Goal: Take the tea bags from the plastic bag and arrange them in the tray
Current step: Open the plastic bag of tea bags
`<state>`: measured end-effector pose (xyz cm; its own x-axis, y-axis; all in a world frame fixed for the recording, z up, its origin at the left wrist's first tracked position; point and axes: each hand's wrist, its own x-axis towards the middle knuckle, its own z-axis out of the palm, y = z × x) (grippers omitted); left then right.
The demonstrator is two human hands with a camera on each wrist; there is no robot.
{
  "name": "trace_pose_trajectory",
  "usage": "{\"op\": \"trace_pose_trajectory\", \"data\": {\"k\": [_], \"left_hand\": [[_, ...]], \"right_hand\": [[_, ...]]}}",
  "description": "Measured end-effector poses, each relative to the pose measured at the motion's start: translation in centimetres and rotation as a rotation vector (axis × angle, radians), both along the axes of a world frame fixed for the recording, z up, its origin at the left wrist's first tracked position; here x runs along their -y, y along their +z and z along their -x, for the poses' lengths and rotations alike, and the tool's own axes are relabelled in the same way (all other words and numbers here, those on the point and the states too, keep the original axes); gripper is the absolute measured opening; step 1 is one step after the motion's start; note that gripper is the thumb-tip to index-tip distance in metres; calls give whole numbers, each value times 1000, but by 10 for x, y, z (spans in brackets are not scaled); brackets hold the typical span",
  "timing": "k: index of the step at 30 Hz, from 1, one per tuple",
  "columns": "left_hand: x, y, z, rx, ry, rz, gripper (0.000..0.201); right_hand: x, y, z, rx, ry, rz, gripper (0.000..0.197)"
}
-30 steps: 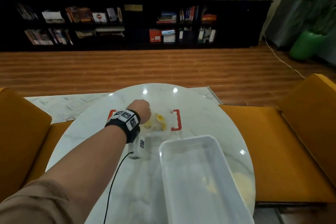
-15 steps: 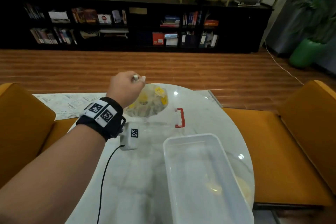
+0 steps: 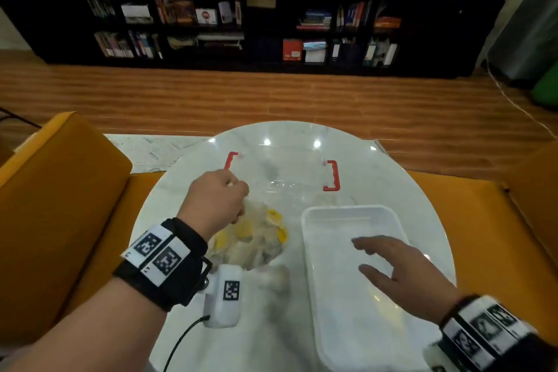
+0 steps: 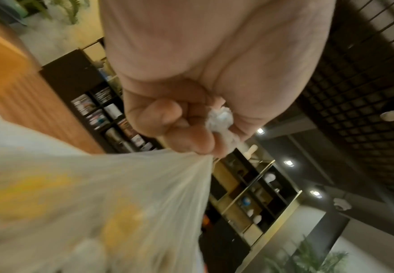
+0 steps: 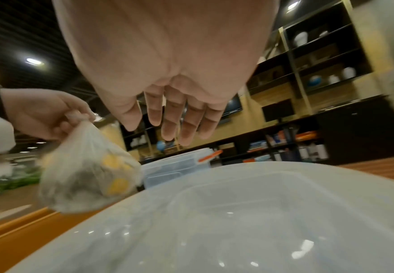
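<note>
The left hand (image 3: pixel 216 201) pinches the bag (image 3: pixel 252 240) by its twisted neck, hanging beside the tray (image 3: pixel 350 213). The right hand (image 3: pixel 401 273), fingers spread, should steady the bag's base, then untwist the neck.

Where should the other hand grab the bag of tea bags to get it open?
Probably at the bunched neck of the plastic bag, just under where the left hand pinches it. The plastic gathers into a thin twist there, easy to pinch, while the round belly below is full and slippery. The open right hand hovers over the tray, so it should come from the right.
</note>
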<state>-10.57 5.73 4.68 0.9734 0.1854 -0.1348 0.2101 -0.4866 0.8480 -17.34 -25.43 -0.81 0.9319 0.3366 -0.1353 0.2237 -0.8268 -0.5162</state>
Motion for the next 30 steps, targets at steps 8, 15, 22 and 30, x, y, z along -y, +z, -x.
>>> {"op": "trace_pose_trajectory", "data": {"k": [8,15,22,30], "left_hand": [[0,-67,32,-368,58,357,17],[6,-82,40,-375,113,641,25],[3,-84,36,-178,-14,421,16],[4,-87,40,26,-285,182,27]], "right_hand": [[-119,-32,-36,-50,261,-119,59],[-152,-41,-41,-97,162,-278,80],[-147,-43,-50,-42,-12,-397,39],[-144,-47,-48,-142,-80,-567,20]]}}
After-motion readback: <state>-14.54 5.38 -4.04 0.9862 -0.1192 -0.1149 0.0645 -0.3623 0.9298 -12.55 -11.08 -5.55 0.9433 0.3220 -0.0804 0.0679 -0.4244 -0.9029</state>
